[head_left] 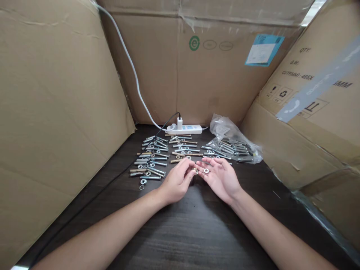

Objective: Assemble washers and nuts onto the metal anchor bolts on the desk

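Observation:
My left hand (177, 180) is closed in a pinch, with a small brass-coloured ring (195, 171) between thumb and fingertips; whether it is a nut or a washer I cannot tell. Palm up beside it, my right hand (221, 178) is open, its fingers stretched out and a little curved. A silver washer (206, 171) lies on those fingers. The fingertips of both hands meet or nearly meet. Beyond my left hand, bolts, metal sleeves, nuts and washers lie in rows, among them a long bolt (150, 178), a nut (143, 182) and a thin ring (141, 187).
A clear plastic bag (234, 140) holding more metal bolts lies at the back right. Behind the rows sits a white power strip (194, 129) with a charger (179, 123). A black cable (98, 191) crosses the dark table (180, 240) on the left. Cardboard walls (157, 75) enclose it.

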Demonstrator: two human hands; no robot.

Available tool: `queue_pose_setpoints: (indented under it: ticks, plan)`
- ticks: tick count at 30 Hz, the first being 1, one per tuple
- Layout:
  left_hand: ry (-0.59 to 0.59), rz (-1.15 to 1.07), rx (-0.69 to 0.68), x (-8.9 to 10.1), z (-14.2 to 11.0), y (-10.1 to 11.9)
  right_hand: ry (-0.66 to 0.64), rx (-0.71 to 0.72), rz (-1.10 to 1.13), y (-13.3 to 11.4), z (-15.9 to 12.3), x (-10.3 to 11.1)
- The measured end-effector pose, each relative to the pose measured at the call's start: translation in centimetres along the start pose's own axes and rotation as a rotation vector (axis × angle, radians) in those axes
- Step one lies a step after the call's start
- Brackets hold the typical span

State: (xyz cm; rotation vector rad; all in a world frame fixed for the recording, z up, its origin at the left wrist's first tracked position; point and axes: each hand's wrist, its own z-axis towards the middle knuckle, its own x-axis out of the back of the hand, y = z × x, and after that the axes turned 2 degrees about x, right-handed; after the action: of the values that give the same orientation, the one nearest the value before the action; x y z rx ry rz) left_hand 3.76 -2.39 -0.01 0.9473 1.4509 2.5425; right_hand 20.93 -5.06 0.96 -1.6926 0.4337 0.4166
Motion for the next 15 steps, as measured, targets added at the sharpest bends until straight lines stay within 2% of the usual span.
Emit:
queue_pose_setpoints:
  ticks: [4,8,11,15]
  plan:
    - [-0.073,0.058,-0.028,0.0,-0.1,0.2,-0.101,0.03,0.01,-0.1,-0.6,-0.7]
    - [-0.112,0.134,-0.043,0.0,-0.1,0.9,-0.101,0.09,0.047,-0.3,-1.6,-2.1]
    - [-0.114,0.153,-0.049,-0.2,-0.2,1.2,-0.098,0.17,-0.062,-0.2,-2.3,-3.0]
    - [-0.082,0.135,0.012,-0.6,-0.4,1.0,-0.142,0.332,-0.176,0.6,-2.9,-3.0]
